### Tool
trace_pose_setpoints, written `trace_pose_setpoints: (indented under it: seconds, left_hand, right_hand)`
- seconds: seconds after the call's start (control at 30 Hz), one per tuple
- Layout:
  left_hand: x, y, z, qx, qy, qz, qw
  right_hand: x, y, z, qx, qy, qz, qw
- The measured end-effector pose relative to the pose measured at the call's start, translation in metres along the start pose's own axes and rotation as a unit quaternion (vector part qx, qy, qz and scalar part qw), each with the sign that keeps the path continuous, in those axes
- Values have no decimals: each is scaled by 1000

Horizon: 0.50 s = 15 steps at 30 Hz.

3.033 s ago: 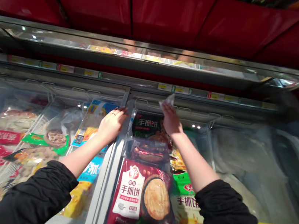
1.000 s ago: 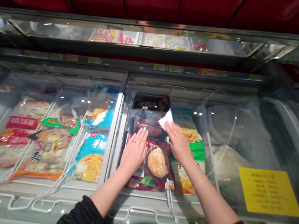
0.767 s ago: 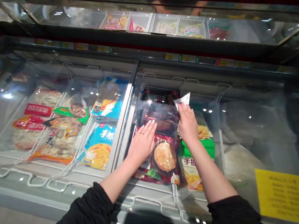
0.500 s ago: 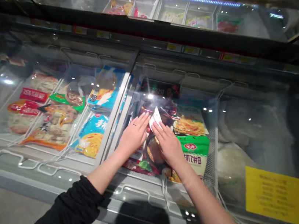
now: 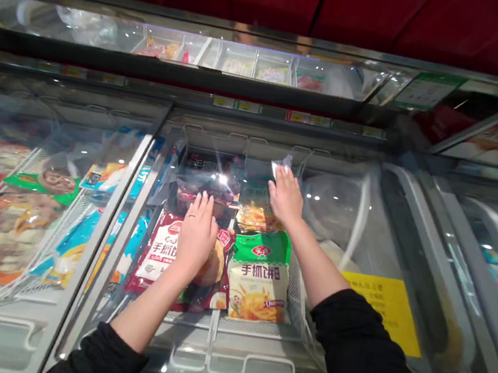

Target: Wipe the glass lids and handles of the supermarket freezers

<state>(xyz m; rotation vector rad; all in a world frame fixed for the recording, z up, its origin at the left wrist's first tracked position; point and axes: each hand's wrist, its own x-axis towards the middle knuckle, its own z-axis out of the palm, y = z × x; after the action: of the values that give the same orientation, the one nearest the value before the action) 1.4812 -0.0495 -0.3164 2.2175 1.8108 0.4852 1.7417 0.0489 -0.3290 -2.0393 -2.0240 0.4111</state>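
Observation:
My left hand (image 5: pixel 198 235) lies flat on the clear glass lid of a chest freezer, fingers stretched and nothing in them. A ring shows on one finger. My right hand (image 5: pixel 287 199) is farther up the glass, holding a white tissue (image 5: pixel 284 163) pressed against it under the fingers. Beneath the glass, a dark red food bag (image 5: pixel 160 254) lies below my left hand and is partly hidden by it. Beside that bag is a green and cream food bag (image 5: pixel 258 280). Farther back, a dark bag (image 5: pixel 205 168) sits under glare.
A metal lid frame (image 5: pixel 106 240) divides this lid from the left one, over blue bags (image 5: pixel 77 242) and other frozen packs. A yellow notice (image 5: pixel 384 307) is at the right. White wire dividers (image 5: pixel 247 362) line the freezer. A mirrored strip (image 5: pixel 248 63) runs behind.
My view has shifted to the right. My hands, close together before, are now apart: the right has moved up and right across the glass with the tissue, and the left stays lower.

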Motion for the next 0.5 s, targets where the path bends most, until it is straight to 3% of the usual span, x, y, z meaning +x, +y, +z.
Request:
trace_pose_setpoints:
  seconds: [0.1,0.17,0.3,0.4,0.5]
  left_hand:
    - [25,27,18,11,5,3,1000]
    - [45,43,28,13,-14,49,999]
    - [79,74,49,9,-70,183,981]
    - [92,88,60,4,-59,190,980]
    - [93,91,64,-3,-48,185,981]
  right_hand:
    - [-47,-12,-1,0,-18,-77,997]
    - [-86,-11,-4,-5,-33,-127,991]
    - [-135,31,-16,-29,-16,-116,993]
    - [-126,89,-30,-50,22,-45,997]
    - [-88,152,-45,-64,57,42,995]
